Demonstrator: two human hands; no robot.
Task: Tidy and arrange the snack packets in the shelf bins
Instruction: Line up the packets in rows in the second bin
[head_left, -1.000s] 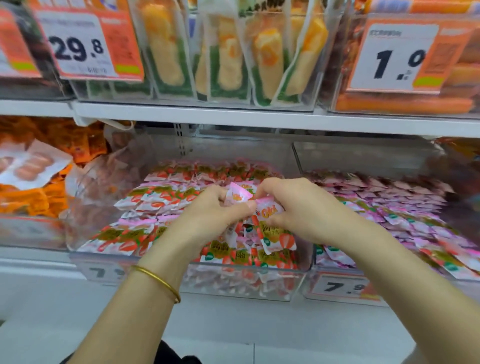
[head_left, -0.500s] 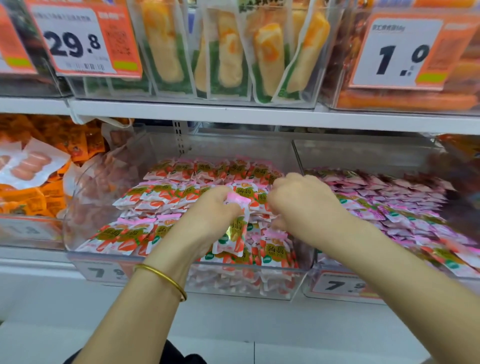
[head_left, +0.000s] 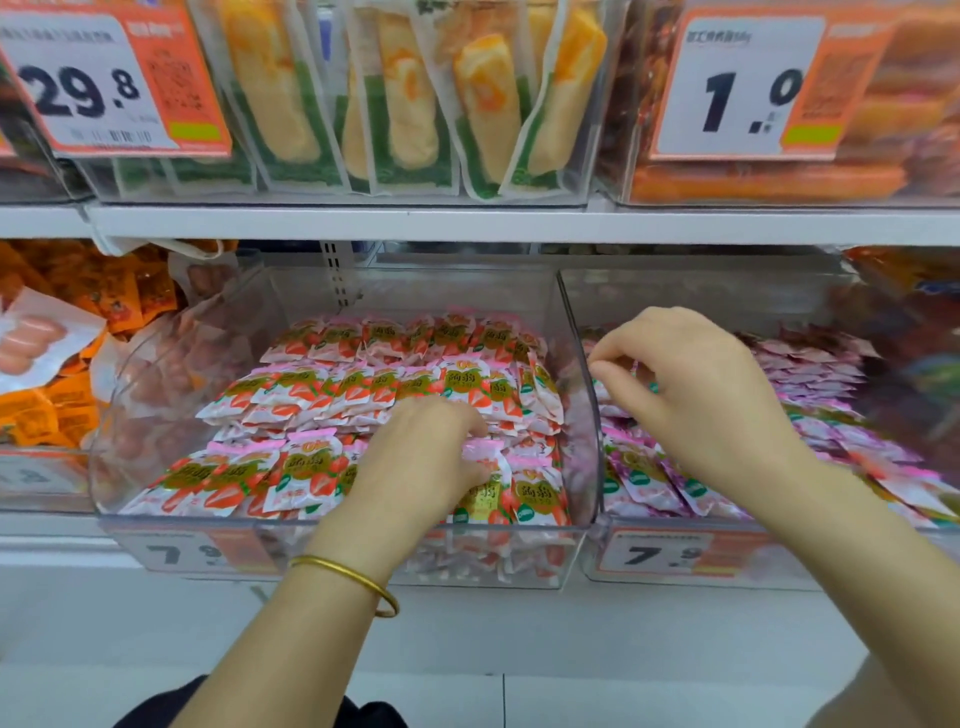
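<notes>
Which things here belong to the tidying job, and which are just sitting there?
Job: left hand, pinching one of the strawberry packets in the middle bin; right hand, over the purple packets in the right bin.
Bystanders: yellow-and-green packs, 29.8 price tag, orange packets, sausage pack.

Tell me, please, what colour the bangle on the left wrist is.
Gold, a plain shiny band; the bangle shows best in the head view.

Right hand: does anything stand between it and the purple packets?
Nothing visible. The right hand is beyond the clear divider wall, over the purple packets, fingertips curled down among them; whether they pinch one is unclear. The left hand pinches a strawberry packet next door.
</notes>
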